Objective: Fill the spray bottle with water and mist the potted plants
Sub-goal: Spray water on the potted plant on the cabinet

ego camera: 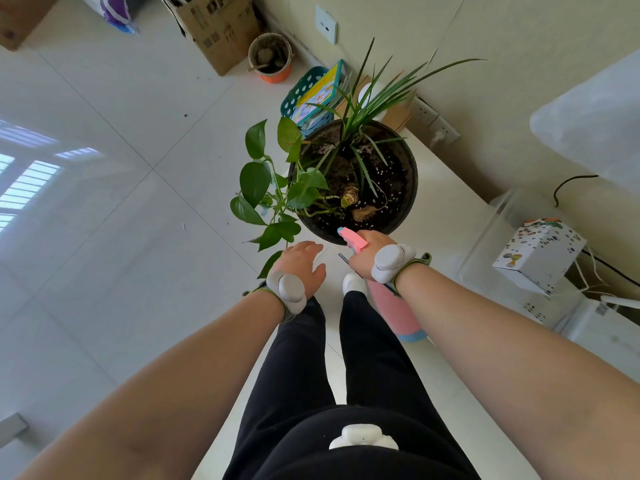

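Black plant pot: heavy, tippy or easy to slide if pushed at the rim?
Probably heavy: the black plant pot is wide and filled with dark soil nearly to the rim. Unlikely to tip, being broad; it may slide on the smooth white surface beneath. The pothos leaves overhang and would likely bend if brushed.

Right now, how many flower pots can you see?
2. A big black pot with green plants, in the middle; a small orange-bottomed pot beside the cardboard box. More may be hidden.
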The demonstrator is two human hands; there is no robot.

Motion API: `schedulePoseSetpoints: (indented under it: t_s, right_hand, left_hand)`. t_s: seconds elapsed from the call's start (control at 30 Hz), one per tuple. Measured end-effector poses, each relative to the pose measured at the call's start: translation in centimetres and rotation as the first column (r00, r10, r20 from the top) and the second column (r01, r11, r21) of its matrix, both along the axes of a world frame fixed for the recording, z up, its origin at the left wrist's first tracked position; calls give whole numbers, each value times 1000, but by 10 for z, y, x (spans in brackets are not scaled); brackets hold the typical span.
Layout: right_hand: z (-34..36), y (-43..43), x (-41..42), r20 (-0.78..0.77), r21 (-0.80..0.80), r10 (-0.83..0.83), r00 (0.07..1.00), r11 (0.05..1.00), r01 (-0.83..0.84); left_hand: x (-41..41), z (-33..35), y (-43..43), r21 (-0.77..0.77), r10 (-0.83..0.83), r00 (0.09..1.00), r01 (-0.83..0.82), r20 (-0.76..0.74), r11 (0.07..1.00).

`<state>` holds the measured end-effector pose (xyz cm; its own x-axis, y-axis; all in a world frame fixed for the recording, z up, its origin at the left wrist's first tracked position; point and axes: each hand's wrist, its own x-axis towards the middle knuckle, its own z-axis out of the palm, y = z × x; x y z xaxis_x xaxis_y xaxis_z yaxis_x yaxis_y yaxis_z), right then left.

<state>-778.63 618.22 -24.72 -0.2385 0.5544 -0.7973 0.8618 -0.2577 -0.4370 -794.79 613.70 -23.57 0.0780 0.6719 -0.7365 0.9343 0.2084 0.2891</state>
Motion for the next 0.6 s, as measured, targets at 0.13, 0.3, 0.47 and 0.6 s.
schedulePoseSetpoints:
  t_s: [0.13, 0.3, 0.47, 0.6]
  right_hand:
    - [4, 0, 6, 25, -10, 62, 998, 998, -62]
    - [9, 2, 27, 84, -24, 33, 996, 999, -31]
    - [12, 6, 51, 111, -22, 48, 993, 999, -46]
    - [12, 12, 64, 93, 75, -92, 991, 994, 85]
  left_hand:
    - [6, 1, 2, 5, -15, 1000, 15, 9, 1000]
    - [15, -2, 8, 36, -39, 999, 38, 27, 999]
    - [26, -7, 10, 36, -47, 998, 46, 36, 998]
    - [30, -9, 10, 23, -65, 997, 64, 30, 998]
